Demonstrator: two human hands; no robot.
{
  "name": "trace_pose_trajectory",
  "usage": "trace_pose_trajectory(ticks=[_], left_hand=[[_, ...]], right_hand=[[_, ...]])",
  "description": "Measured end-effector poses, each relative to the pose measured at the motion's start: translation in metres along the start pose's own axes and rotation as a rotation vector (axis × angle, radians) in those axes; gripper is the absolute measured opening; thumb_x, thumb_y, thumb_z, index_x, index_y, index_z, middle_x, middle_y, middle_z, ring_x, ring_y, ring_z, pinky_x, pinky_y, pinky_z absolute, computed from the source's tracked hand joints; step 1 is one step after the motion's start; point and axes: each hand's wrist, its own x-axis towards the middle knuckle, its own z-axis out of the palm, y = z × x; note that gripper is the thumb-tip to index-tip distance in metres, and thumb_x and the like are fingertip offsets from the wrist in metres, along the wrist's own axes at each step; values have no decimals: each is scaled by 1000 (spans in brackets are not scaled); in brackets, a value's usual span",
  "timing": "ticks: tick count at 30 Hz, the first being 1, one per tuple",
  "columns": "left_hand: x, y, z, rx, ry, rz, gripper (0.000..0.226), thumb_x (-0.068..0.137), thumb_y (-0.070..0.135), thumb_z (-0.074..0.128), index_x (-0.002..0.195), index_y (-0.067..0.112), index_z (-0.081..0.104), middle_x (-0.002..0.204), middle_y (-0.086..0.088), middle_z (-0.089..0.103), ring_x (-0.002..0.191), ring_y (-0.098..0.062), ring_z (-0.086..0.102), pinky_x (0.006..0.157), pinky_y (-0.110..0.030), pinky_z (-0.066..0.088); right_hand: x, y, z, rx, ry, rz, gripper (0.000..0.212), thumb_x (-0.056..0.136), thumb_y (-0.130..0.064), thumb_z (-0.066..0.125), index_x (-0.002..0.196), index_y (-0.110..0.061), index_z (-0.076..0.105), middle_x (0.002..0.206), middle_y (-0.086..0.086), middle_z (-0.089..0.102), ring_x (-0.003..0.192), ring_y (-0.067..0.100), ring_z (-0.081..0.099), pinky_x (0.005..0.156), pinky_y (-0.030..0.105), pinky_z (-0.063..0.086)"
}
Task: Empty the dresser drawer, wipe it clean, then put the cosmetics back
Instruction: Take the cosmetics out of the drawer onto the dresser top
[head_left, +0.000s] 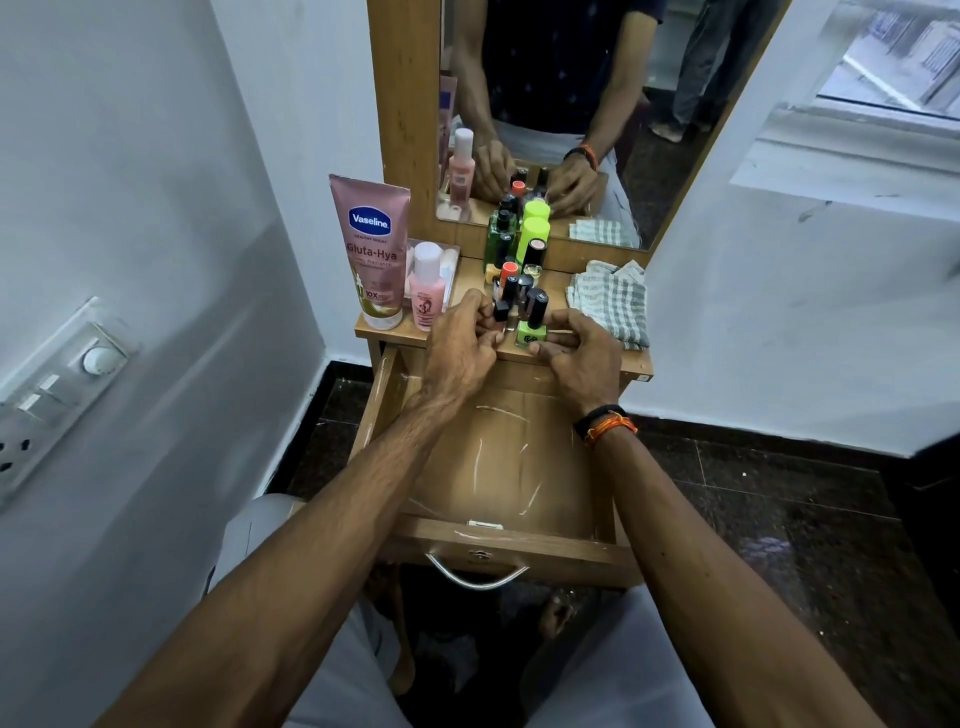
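Note:
The wooden drawer (498, 457) is pulled out below the dresser top (592, 358), and its bottom shows nothing lying on it. A cluster of nail polish bottles (511, 283) stands on the dresser top. My left hand (460, 345) pinches a small dark-capped bottle (501, 310) at the front of the cluster. My right hand (579, 353) holds a lime-green nail polish bottle (531, 332) with a black cap. A pink Vaseline tube (371, 249) and a pink bottle (427, 288) stand at the left. A checked cloth (613, 301) lies at the right.
A mirror (561, 104) rises behind the dresser top and reflects my hands. A white wall with a switch panel (57, 384) is at the left. Another white wall stands at the right. The drawer's metal handle (475, 574) points toward me above dark floor tiles.

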Motion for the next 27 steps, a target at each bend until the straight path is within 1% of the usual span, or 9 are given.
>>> trace_pose_trajectory(ticks=[3, 8, 13, 16, 18, 20, 22, 24, 27], left_hand=[[1, -1, 0, -2, 1, -5, 22, 84, 3, 73, 100, 8, 60, 91, 4, 62, 87, -10, 62, 73, -11, 49], [0, -4, 2, 4, 23, -7, 17, 85, -1, 69, 96, 7, 60, 92, -2, 65, 87, -14, 63, 69, -10, 50], [0, -6, 4, -15, 33, -23, 17, 85, 1, 71, 98, 6, 60, 95, -5, 64, 90, -16, 62, 76, -22, 55], [-2, -5, 3, -17, 38, -27, 19, 84, 2, 72, 98, 6, 59, 96, -5, 63, 89, -15, 61, 75, -21, 54], [-5, -4, 2, -16, 42, -26, 21, 84, 0, 71, 98, 6, 58, 97, -5, 62, 88, -14, 60, 74, -18, 54], [-12, -4, -2, 1, 50, -24, 22, 83, -1, 71, 99, 6, 58, 96, -4, 60, 87, -12, 58, 72, -11, 51], [-24, -6, -9, 6, 23, -35, 21, 83, 3, 73, 97, 8, 58, 94, -3, 60, 84, -10, 58, 69, -3, 46], [-40, -8, -17, 8, -47, -67, 20, 84, 7, 74, 95, 13, 58, 91, 0, 63, 79, -6, 58, 68, -3, 45], [-69, -15, -25, 55, -191, -96, 17, 86, 10, 74, 94, 16, 61, 90, 4, 64, 78, 0, 58, 67, -9, 46]], right_hand=[[-1, 3, 0, -24, 24, 2, 39, 75, -9, 83, 112, -15, 70, 109, -1, 68, 87, -2, 61, 76, 2, 47], [0, 5, -1, -41, 41, 19, 40, 76, -9, 82, 114, -16, 70, 112, 1, 68, 83, -13, 55, 75, -3, 42], [1, 4, -1, -61, 38, 18, 43, 76, -10, 82, 116, -16, 69, 114, 2, 69, 88, -4, 57, 74, -3, 42], [0, 4, -1, -65, 33, 16, 44, 76, -10, 82, 118, -13, 68, 116, 4, 69, 92, 1, 59, 73, -4, 42], [-1, 3, -2, -60, 32, 18, 45, 76, -10, 82, 119, -13, 67, 116, 5, 68, 92, 4, 62, 76, 1, 46], [-7, 0, -4, -76, 77, 18, 42, 77, -10, 81, 116, -14, 66, 113, 4, 68, 89, 8, 65, 80, 18, 56], [-21, -8, -7, -122, 164, 23, 29, 80, -10, 78, 107, -16, 67, 104, 1, 68, 83, 8, 63, 78, 30, 59], [-45, -15, -6, -145, 186, -3, 19, 83, -10, 74, 99, -16, 65, 94, -2, 65, 78, 8, 59, 73, 28, 56], [-93, -15, 2, -154, 33, -73, 16, 86, -13, 70, 99, -20, 64, 90, -7, 61, 74, 5, 55, 69, 23, 52]])
